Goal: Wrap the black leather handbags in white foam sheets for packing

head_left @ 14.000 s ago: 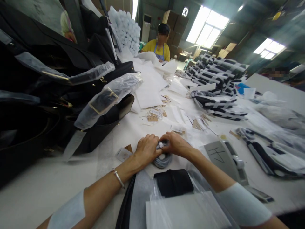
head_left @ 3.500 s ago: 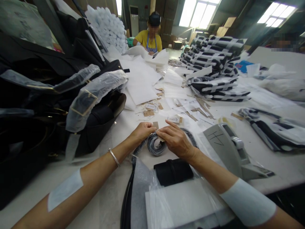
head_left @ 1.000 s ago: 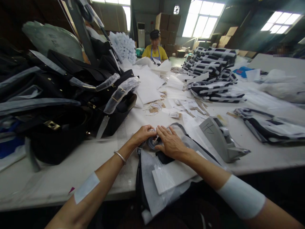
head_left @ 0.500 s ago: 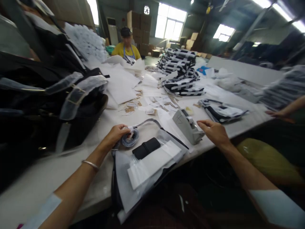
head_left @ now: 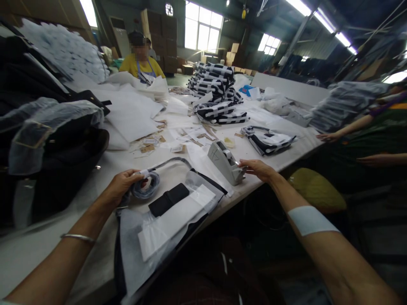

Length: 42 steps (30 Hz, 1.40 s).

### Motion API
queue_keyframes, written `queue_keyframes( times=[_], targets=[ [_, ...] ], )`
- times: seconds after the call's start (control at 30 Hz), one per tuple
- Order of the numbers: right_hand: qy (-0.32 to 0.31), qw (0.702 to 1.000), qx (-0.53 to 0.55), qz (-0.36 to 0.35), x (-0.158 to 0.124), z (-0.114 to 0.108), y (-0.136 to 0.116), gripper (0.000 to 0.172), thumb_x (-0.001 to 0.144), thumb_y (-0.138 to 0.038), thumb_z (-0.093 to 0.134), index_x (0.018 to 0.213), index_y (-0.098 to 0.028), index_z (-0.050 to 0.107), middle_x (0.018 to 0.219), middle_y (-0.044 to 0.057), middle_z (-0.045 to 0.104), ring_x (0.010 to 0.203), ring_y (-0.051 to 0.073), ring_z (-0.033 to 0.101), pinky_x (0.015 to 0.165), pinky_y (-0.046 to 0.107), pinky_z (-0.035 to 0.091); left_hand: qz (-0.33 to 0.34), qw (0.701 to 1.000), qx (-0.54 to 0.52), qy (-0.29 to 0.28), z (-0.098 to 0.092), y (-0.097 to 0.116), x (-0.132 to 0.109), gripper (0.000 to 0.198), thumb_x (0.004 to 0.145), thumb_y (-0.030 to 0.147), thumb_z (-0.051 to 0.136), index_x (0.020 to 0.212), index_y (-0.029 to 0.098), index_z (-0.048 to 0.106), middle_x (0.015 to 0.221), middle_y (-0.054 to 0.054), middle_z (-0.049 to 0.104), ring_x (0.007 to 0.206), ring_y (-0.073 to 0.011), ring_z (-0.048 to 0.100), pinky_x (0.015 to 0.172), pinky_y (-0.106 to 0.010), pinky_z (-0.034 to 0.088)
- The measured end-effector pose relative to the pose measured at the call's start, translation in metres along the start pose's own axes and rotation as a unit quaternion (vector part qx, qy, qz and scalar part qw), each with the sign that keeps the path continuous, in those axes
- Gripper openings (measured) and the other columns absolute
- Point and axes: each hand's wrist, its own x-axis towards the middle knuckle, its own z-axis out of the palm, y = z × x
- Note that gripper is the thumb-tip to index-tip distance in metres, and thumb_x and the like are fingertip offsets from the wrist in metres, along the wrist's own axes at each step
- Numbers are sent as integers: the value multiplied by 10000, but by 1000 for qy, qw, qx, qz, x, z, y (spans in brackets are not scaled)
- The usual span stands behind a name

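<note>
My left hand [head_left: 123,184] is closed on a coiled strap [head_left: 145,186] in clear wrapping, pinching it at the upper left of the coil. Below it lies a dark bag [head_left: 117,254] covered by a white sheet, with a black folded pouch [head_left: 168,200] and a white flat packet [head_left: 176,222] on top. The bag's wrapped handle [head_left: 173,160] arches toward the back. At the front end of a grey tape dispenser [head_left: 225,163], my right hand [head_left: 258,168] has its thumb and fingers pressed together. What they pinch is too small to make out.
Black bags with wrapped straps [head_left: 63,140] crowd the left. Paper tags [head_left: 149,144] lie scattered mid-table. Behind stands a stack of black-and-white bundles [head_left: 213,84]; another wrapped bag [head_left: 269,140] lies to the right. A co-worker's hand [head_left: 329,136] rests at the right table edge.
My right hand has come up to the front of the tape dispenser, from a small gap away. My left hand still holds the coiled strap. The whole view has shifted to the right.
</note>
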Motion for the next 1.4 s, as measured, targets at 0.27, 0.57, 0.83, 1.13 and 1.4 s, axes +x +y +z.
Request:
queue_keyframes(
  times=[0.27, 0.57, 0.83, 1.13, 1.4],
  targets=[
    [75, 994, 33, -68, -21, 6, -2, 408, 523, -536, 803, 687, -175, 707, 771, 51, 719, 853, 218, 627, 866, 351, 456, -1, 1000, -4, 13, 4, 3, -3, 194, 703, 120, 694, 890, 103, 643, 641, -48, 708, 501, -144, 639, 473, -190, 516],
    [158, 987, -17, -36, -51, 17, 31, 459, 542, -613, 704, 688, -178, 697, 734, 60, 708, 750, 221, 634, 743, 341, 486, 12, 1000, -18, 3, -1, -1, 1, 145, 708, 127, 697, 846, 113, 654, 628, -52, 706, 519, -153, 640, 498, -204, 531],
    [189, 969, -158, -1, -71, 4, 32, 186, 487, -421, 707, 456, -247, 649, 551, 102, 663, 756, 385, 652, 716, 475, 465, 54, 996, -68, 4, -4, -5, -5, 335, 585, 226, 776, 854, 116, 609, 620, -40, 700, 503, -138, 632, 478, -199, 505],
    [15, 984, 46, -170, -109, 144, -86, 388, 608, -505, 838, 821, -199, 725, 713, 48, 725, 664, 214, 684, 667, 341, 557, 101, 992, -76, 0, -8, -19, 0, 418, 577, 336, 801, 887, 146, 593, 699, -34, 708, 557, -149, 648, 518, -225, 504],
    [-208, 943, 157, -209, -83, 313, -130, 534, 666, -399, 834, 1061, -193, 540, 629, -31, 698, 591, 161, 658, 585, 266, 502, 165, 984, -75, -6, -18, -24, -4, 326, 641, 301, 733, 897, 147, 602, 676, -2, 685, 559, -127, 614, 548, -216, 472]
  ],
)
